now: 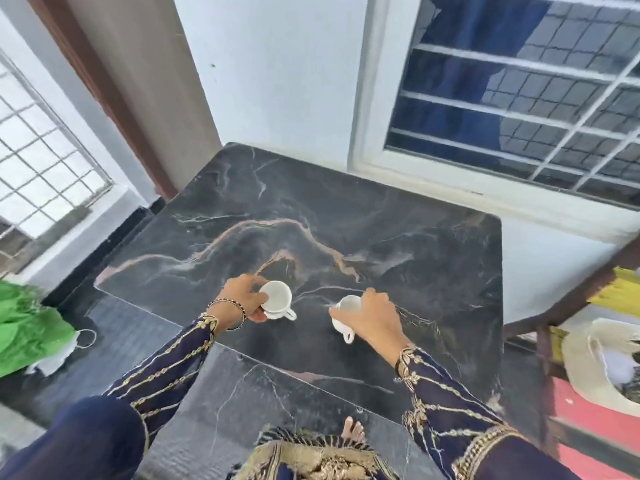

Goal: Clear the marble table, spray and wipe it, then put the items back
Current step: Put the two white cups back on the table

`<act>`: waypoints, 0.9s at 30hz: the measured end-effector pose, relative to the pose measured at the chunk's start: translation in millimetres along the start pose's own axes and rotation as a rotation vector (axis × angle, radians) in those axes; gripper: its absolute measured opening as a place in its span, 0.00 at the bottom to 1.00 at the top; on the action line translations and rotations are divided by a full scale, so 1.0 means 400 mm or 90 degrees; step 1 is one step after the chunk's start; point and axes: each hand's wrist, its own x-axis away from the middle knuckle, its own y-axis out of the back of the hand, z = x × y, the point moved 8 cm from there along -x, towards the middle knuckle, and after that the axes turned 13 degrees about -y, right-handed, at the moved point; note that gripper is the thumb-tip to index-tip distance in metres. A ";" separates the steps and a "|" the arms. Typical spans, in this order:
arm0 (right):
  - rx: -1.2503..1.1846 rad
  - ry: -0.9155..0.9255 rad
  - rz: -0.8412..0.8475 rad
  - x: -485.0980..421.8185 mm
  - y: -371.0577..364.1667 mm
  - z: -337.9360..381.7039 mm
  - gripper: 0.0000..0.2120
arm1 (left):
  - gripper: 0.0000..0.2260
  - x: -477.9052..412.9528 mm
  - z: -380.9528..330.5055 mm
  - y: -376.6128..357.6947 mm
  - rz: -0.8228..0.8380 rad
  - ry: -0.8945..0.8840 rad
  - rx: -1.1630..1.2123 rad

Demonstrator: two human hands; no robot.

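Left hand point(242, 298) fingers curled round left white cup point(277, 295). Right hand point(372, 318) pinches right white cup point(347, 305) by rim. Both over black marble table point(311, 209).

- Free: tabletop point(311, 209), bare marble across centre and upper middle of frame.
- Obstacles: left cup point(277, 296) and right cup point(349, 303), lower centre, apart; gap between them passable.
- Boundary: wall point(277, 81) and window point(519, 98) close the far edge.

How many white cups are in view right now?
2 for certain. One white cup is held by the left hand, the other cup by the right hand, both over the marble table. Each may have a second cup nested beneath; I cannot tell.
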 end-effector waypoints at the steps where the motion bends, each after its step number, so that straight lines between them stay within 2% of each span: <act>1: 0.001 0.007 -0.007 0.003 -0.006 0.019 0.37 | 0.16 -0.002 0.016 0.006 0.003 0.002 0.002; 9: -0.009 -0.059 -0.035 0.016 -0.062 0.103 0.39 | 0.18 -0.086 0.071 0.029 0.081 -0.037 0.023; 17: 0.010 -0.167 -0.085 0.031 -0.108 0.139 0.43 | 0.19 -0.160 0.069 0.040 0.236 -0.137 -0.091; 27: -0.009 -0.209 -0.090 0.054 -0.126 0.146 0.49 | 0.21 -0.180 0.046 0.047 0.316 -0.231 -0.194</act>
